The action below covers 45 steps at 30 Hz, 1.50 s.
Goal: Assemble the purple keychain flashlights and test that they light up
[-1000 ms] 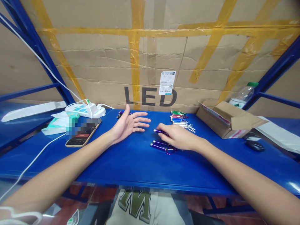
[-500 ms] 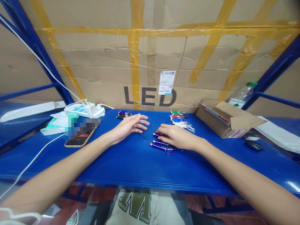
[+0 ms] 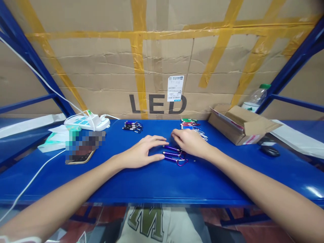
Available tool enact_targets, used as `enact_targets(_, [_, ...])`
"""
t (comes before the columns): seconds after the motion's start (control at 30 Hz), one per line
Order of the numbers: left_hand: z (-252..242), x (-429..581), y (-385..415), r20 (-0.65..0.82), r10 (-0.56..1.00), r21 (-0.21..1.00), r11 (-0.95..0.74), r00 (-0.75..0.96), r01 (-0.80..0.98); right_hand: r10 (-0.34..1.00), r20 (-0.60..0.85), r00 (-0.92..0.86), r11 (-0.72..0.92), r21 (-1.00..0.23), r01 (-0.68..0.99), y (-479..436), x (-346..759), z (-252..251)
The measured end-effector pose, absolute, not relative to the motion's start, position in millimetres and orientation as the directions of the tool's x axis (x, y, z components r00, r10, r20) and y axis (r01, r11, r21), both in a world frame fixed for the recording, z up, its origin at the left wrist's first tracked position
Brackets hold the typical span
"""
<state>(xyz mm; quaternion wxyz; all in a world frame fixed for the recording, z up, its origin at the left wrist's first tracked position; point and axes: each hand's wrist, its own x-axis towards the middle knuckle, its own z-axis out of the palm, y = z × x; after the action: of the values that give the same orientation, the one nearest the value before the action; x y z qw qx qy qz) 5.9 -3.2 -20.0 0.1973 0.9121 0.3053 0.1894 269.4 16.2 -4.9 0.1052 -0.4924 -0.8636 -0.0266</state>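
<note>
Three purple metal pen-shaped keychain lights (image 3: 171, 154) lie side by side on the blue table, with a purple carabiner clip showing at the nearest one's right end. My left hand (image 3: 144, 150) is at their left ends, thumb and fingers apart and nothing in its grasp. Over their right ends, my right hand (image 3: 189, 141) has its fingers curled; anything under those fingers is hidden. Just behind it is a row of green, red, blue and silver keychain lights (image 3: 188, 124), partly covered by this hand. Blue and black ones (image 3: 131, 126) form another group at the back left.
At the right stand an open cardboard box (image 3: 235, 126), a black mouse (image 3: 269, 151) and a plastic bottle (image 3: 257, 98). On the left are a phone (image 3: 84, 157), a tissue pack (image 3: 52, 145) and a white power strip (image 3: 86, 122) with cables. A large carton (image 3: 106, 74) closes off the back.
My left hand has come right and nearer, from beside the blue and black group to the purple lights. My right hand has lifted slightly back, uncovering more of the farthest purple light.
</note>
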Motion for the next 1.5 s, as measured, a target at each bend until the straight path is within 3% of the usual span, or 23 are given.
enact_targets(0.17, [-18.5, 12.0, -13.0, 0.175, 0.525, 0.328, -0.829, 0.833, 0.453, 0.867, 0.213, -0.451, 0.476, -0.085, 0.875, 18.1, 269.2, -6.3])
enact_targets(0.47, [-19.2, 14.0, -10.1, 0.265, 0.476, 0.308, -0.866, 0.838, 0.395, 0.868, 0.205, -0.452, 0.478, -0.105, 0.872, 18.6, 267.7, -7.9])
enact_targets(0.97, [-17.1, 13.9, -11.1, 0.255, 0.495, 0.303, -0.856, 0.83, 0.418, 0.874, 0.202, -0.442, 0.467, -0.094, 0.879, 20.2, 267.8, -9.7])
enact_targets(1.07, [-16.0, 12.6, -11.0, 0.249, 0.503, 0.292, -0.854, 0.828, 0.431, 0.854, 0.211, -0.476, 0.514, -0.188, 0.837, 21.2, 272.6, -5.7])
enact_targets(1.17, [-15.4, 9.4, -8.5, 0.256, 0.493, 0.253, -0.864, 0.831, 0.435, 0.756, 0.154, -0.636, 0.628, -0.447, 0.637, 22.1, 280.3, 1.2])
enact_targets(1.27, [-14.8, 4.9, -4.8, 0.28, 0.481, 0.197, -0.876, 0.831, 0.44, 0.69, 0.02, -0.724, 0.568, -0.635, 0.523, 22.6, 286.9, 7.5])
enact_targets(1.5, [-13.9, 0.5, -1.9, 0.271, 0.498, 0.171, -0.867, 0.824, 0.468, 0.627, -0.116, -0.77, 0.523, -0.671, 0.527, 25.7, 290.3, 5.1])
